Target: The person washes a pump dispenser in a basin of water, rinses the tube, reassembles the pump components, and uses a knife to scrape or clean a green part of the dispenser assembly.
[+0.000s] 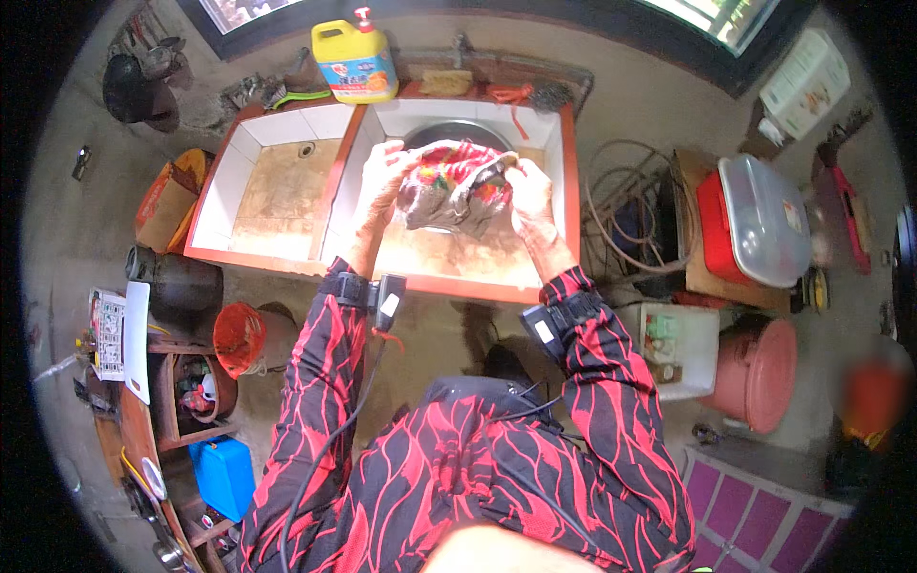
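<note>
A crumpled, multicoloured cloth (444, 183), red and grey-brown with patches of green and yellow, hangs over the right compartment of a tiled double sink (420, 277). My left hand (380, 183) pinches its left edge, and my right hand (533, 196) grips its upper right corner. Between them the cloth sags in folds. Behind it shows the dark rim of a round metal basin (457, 130), mostly hidden by the cloth.
On the sink's back ledge stand a yellow pump jug (355, 67), a sponge (446, 82) and a dark scouring pad (551, 95). A red bucket (241, 336) is at the left; a lidded plastic box (764, 220) and a pink lidded bin (759, 372) are at the right.
</note>
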Tool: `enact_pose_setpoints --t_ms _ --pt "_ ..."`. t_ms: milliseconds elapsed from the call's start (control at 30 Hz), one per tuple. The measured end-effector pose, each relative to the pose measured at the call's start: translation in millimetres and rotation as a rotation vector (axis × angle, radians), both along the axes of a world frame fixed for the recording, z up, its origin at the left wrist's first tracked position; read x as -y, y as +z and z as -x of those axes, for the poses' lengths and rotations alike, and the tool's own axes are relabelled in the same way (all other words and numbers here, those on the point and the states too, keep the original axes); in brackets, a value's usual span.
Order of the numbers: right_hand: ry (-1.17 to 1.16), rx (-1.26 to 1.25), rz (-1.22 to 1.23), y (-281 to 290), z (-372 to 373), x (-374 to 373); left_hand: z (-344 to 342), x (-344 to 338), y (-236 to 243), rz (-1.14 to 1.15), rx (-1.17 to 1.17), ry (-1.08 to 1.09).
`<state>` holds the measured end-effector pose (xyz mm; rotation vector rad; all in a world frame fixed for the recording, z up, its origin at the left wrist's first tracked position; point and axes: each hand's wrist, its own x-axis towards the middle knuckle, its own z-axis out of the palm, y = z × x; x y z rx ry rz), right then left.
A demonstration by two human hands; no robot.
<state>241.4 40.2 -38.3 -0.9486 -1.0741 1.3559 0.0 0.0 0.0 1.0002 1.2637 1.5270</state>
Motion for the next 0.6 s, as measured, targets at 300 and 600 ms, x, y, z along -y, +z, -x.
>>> enact_pose_setpoints --t_ms 300,600 --pt "-0.010 0.890 0.244 -130.0 21.9 -72.5 18.2 -5.5 -92.0 0.428 -0.005 0.008" --pt "0.424 1.270 0.050 -138.3 81.3 -37.5 -19.1 -8.6 -106.6 0.687 -0.055 0.102"
